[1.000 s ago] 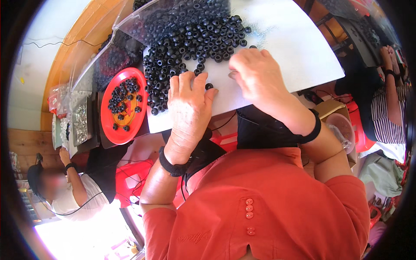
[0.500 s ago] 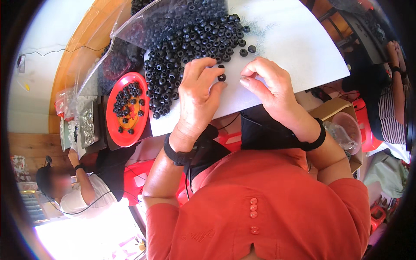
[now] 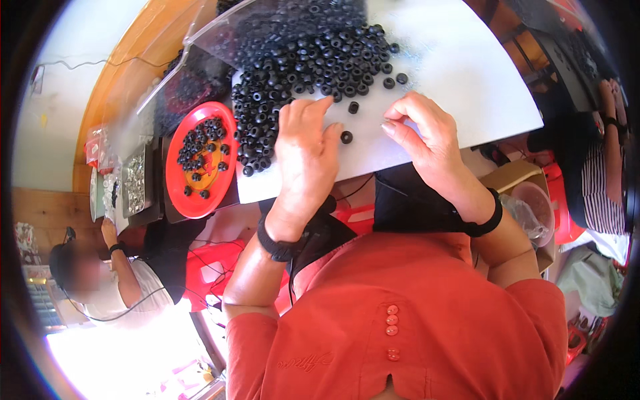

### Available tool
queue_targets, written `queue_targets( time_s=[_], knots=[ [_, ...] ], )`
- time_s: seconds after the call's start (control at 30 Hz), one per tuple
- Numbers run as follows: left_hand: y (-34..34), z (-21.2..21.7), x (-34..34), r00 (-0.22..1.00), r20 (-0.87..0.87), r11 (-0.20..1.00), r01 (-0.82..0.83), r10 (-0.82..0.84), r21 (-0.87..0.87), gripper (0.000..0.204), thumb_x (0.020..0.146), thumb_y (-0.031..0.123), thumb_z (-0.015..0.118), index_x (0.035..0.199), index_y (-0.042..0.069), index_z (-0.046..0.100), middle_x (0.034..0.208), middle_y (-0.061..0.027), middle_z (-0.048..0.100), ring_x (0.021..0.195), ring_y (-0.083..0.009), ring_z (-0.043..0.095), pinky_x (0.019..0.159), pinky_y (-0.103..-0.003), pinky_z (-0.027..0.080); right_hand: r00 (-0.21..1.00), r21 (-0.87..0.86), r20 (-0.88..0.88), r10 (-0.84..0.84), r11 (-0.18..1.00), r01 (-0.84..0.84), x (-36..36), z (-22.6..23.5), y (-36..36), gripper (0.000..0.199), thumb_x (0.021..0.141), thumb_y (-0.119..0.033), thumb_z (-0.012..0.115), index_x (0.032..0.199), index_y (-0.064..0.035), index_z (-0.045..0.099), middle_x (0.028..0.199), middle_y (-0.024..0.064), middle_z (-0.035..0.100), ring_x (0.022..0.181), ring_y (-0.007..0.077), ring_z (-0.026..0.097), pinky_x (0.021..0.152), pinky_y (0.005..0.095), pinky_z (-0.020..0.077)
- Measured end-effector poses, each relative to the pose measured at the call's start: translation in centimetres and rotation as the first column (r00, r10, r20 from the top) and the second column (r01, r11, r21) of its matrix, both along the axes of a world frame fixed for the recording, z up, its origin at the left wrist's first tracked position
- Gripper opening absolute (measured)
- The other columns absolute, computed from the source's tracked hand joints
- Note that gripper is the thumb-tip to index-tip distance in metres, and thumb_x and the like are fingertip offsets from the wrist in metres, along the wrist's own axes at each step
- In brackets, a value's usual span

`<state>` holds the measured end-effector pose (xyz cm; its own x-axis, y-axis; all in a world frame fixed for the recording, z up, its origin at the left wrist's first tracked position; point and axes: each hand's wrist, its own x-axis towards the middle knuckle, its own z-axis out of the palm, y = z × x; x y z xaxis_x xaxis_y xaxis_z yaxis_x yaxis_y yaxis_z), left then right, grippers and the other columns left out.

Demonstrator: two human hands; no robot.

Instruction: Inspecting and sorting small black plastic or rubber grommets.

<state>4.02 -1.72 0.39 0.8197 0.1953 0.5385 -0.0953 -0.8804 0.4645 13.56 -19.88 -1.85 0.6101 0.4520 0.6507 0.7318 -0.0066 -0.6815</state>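
Observation:
A heap of small black rubber rings (image 3: pixel 300 73) lies on a white sheet (image 3: pixel 467 73) in front of me. My left hand (image 3: pixel 307 153) rests flat on the sheet at the heap's near edge, fingers spread, with the fingertips touching rings. One loose ring (image 3: pixel 347 137) lies just right of its index finger. My right hand (image 3: pixel 430 140) is a little to the right on bare sheet. Its fingers are curled and the thumb meets the fingertips. I see nothing between them. Both wrists wear black bands.
A red plate (image 3: pixel 223 120) with several black rings sits left of the sheet, beside trays of silvery parts (image 3: pixel 135 187). A clear plastic bag (image 3: pixel 220 40) covers the far heap. One person sits at lower left (image 3: pixel 127 280), another at right (image 3: pixel 600 160). A cardboard box (image 3: pixel 507 177) stands at right.
Both hands lay flat by the heap, then came together around a single ring. Now they have drawn apart, and that ring lies on the sheet between them.

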Motion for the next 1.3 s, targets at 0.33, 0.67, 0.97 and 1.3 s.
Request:
queue_targets(
  time_s=[0.33, 0.67, 0.97, 1.3],
  knots=[
    [-1.4, -1.6, 4.7, 0.994, 0.104, 0.969, -0.066, 0.042, 0.238, 0.012, 0.065, 0.005, 0.065, 0.075, 0.004, 0.059, 0.086, -0.0160, 0.058, 0.086, -0.0342, 0.057, 0.069, -0.042, 0.050, 0.994, -0.097, -0.109, 0.018, 0.995, -0.029, -0.6, 0.3, -0.3, 0.005, 0.090, 0.000, 0.062, 0.091, 0.0016, 0.058, 0.082, 0.0083, 0.055, 0.076, 0.0179, 0.056, 0.075, 0.0284, 0.0468],
    [-1.3, -1.9, 0.1, 0.958, 0.286, 0.979, -0.067, 0.010, 0.193, 0.021, 0.066, 0.011, 0.077, 0.074, 0.005, 0.059, 0.084, -0.0118, 0.054, 0.085, -0.0315, 0.056, 0.068, -0.042, 0.050, 0.992, -0.063, -0.121, 0.036, 0.997, -0.043, -0.3, -1.0, -0.2, 0.007, 0.092, -0.003, 0.064, 0.093, 0.0012, 0.058, 0.084, 0.0058, 0.056, 0.077, 0.0140, 0.055, 0.076, 0.0266, 0.0465],
    [-0.7, -3.9, -0.9, 0.942, 0.337, 0.982, -0.068, 0.005, 0.176, 0.010, 0.070, 0.004, 0.068, 0.075, 0.005, 0.059, 0.082, -0.0103, 0.055, 0.083, -0.0314, 0.056, 0.067, -0.039, 0.050, 0.996, -0.056, -0.085, 0.033, 0.998, -0.038, 0.2, -1.6, 0.1, 0.007, 0.091, -0.002, 0.064, 0.091, -0.0004, 0.057, 0.081, 0.0016, 0.054, 0.076, 0.0104, 0.051, 0.073, 0.0245, 0.0438],
    [0.4, -3.6, -2.2, 0.959, 0.281, 0.972, -0.030, -0.039, 0.235, 0.010, 0.069, 0.003, 0.065, 0.077, 0.005, 0.060, 0.087, -0.0133, 0.056, 0.087, -0.0339, 0.056, 0.074, -0.042, 0.050, 0.997, -0.054, -0.081, 0.001, 0.999, -0.005, 0.2, -1.2, 0.6, 0.008, 0.089, -0.002, 0.066, 0.089, -0.0014, 0.058, 0.078, 0.0011, 0.058, 0.072, 0.0092, 0.052, 0.069, 0.0248, 0.0447]
  ],
)
